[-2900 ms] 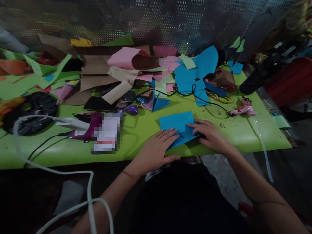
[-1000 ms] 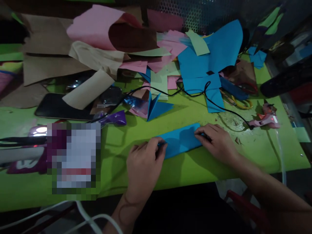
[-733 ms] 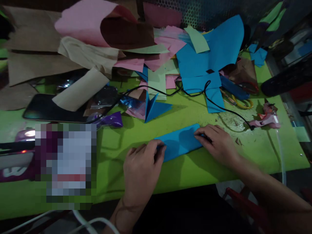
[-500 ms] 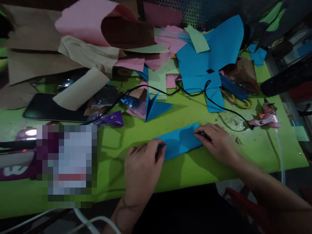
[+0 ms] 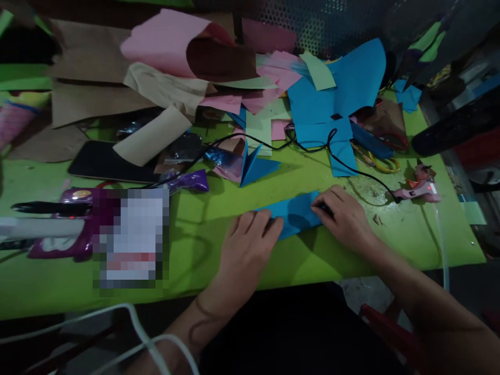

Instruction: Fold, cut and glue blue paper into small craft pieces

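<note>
Blue paper (image 5: 299, 212) lies partly hidden beneath the left hand (image 5: 250, 242).

Near the front edge of the smooth, glossy surface (image 5: 195, 271), the folded paper (image 5: 296, 211) is matt, the glue gun (image 5: 423, 192) by the right edge plastic, the panel (image 5: 332, 25) behind perforated metal.

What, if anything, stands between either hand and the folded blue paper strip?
Nothing visible does: the left hand and right hand hold opposite ends of the folded blue paper strip. The pointed blue paper piece lies beyond it, apart from both hands.
</note>
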Tool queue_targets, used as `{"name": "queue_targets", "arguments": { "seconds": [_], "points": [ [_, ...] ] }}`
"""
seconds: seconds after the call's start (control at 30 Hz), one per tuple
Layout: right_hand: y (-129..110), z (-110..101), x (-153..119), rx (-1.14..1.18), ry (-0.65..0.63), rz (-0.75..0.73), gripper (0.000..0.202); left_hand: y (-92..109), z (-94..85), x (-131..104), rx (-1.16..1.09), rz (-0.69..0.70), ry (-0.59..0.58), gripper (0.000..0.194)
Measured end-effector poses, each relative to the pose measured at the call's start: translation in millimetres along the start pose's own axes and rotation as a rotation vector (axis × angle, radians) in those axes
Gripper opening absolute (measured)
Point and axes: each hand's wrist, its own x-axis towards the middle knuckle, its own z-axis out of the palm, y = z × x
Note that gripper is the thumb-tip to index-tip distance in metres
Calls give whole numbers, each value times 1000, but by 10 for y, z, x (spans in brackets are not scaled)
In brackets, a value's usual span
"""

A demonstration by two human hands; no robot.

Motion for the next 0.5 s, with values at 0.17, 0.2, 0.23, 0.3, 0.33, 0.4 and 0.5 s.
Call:
{"name": "queue_targets", "arguments": {
  "seconds": [0.17,0.2,0.23,0.3,0.33,0.4,0.5],
  "points": [
    [5,12,-14,-21,12,-13,14,8,35,-110,-60,188,-104,42],
    [11,20,-16,-20,16,-16,14,24,35,-143,-68,177,-113,43],
    [19,29,-15,-17,19,-18,14,44,33,-176,-81,160,-125,45],
    [39,41,-10,-13,24,-21,14,90,27,-230,-115,129,-158,48],
    [47,41,-7,-14,25,-22,14,112,26,-248,-129,117,-174,51],
    [48,21,-11,-36,40,-24,17,143,28,-267,-143,102,-191,55],
    [-37,-39,-90,-121,156,-13,23,157,31,-262,-145,100,-201,57]
  ]
}}
